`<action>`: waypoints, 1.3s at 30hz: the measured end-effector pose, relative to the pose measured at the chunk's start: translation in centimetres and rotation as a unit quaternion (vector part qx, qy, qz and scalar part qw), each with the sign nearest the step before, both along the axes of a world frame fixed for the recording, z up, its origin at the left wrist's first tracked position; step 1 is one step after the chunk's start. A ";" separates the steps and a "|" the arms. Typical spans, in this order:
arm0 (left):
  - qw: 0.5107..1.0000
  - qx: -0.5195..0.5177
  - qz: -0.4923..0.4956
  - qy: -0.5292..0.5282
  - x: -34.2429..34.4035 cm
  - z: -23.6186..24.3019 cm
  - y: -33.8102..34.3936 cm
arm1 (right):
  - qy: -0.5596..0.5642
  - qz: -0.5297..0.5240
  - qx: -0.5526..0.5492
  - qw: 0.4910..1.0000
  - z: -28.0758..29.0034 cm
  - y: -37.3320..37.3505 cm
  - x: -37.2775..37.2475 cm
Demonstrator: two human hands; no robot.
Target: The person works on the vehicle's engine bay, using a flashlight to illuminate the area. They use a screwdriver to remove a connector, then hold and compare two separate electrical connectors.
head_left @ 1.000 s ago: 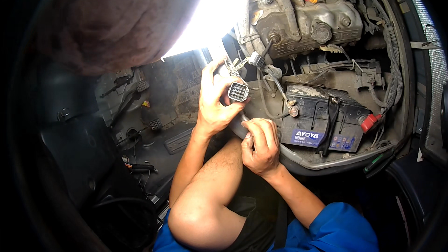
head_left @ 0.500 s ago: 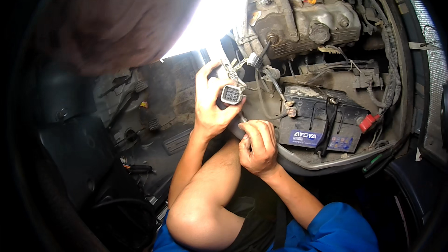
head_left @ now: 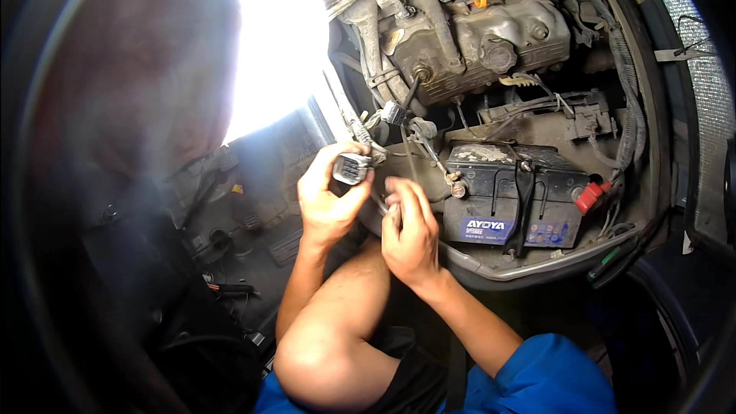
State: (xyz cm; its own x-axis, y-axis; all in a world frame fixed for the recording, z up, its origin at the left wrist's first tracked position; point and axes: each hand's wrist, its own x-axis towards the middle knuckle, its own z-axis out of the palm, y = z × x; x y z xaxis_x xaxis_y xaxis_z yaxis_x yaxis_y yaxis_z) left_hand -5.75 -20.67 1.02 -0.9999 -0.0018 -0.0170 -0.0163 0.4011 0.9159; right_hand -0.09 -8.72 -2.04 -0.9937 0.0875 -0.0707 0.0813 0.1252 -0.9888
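My left hand [head_left: 322, 203] grips a grey multi-pin electrical connector [head_left: 352, 169] between thumb and fingers, its pin face turned up toward me. Wires behind the connector run into a taped wiring harness [head_left: 349, 116]. Just to the right, my right hand [head_left: 414, 241] is closed in a pinch, apart from the connector, its fingertips slightly blurred. Something small and dark shows at those fingertips, too indistinct to name. A second grey plug [head_left: 395, 113] hangs on the wiring beyond both hands.
A dusty engine [head_left: 483, 50] lies at the far right. Nearer stands a black battery [head_left: 491, 207] with a strap over it and a red terminal cover [head_left: 590, 196]. A metal rim [head_left: 491, 267] borders the bay. Pedals and floor lie left; bright light glares above them.
My left hand has shifted left and slightly down in view with the connector, which is tilted differently. My right hand has moved slightly left, its fingers raised. The whole view has shifted.
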 end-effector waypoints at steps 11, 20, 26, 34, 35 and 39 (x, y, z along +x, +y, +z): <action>0.997 -0.043 -0.057 0.030 -4.0 0.5 2.1 | -0.050 0.016 -0.015 0.999 -0.4 -0.3 -2.3; 0.975 0.192 0.100 -0.044 -0.1 0.2 -0.9 | 0.055 0.103 0.132 0.984 0.4 0.9 1.2; 0.960 0.261 0.097 -0.032 0.3 -1.0 -1.9 | -0.120 0.049 -0.051 0.990 -0.2 -0.3 -1.0; 0.980 0.177 0.027 -0.085 -1.3 0.4 1.5 | -0.196 -0.045 -0.347 0.916 -4.1 -3.4 -4.6; 0.980 0.171 -0.005 -0.106 -2.0 0.9 2.3 | -0.198 -0.091 -0.525 0.823 -4.7 -3.7 -4.9; 0.995 0.078 -0.068 0.001 -4.1 1.5 3.6 | -0.190 -0.182 -0.579 0.772 -6.4 -4.8 -5.9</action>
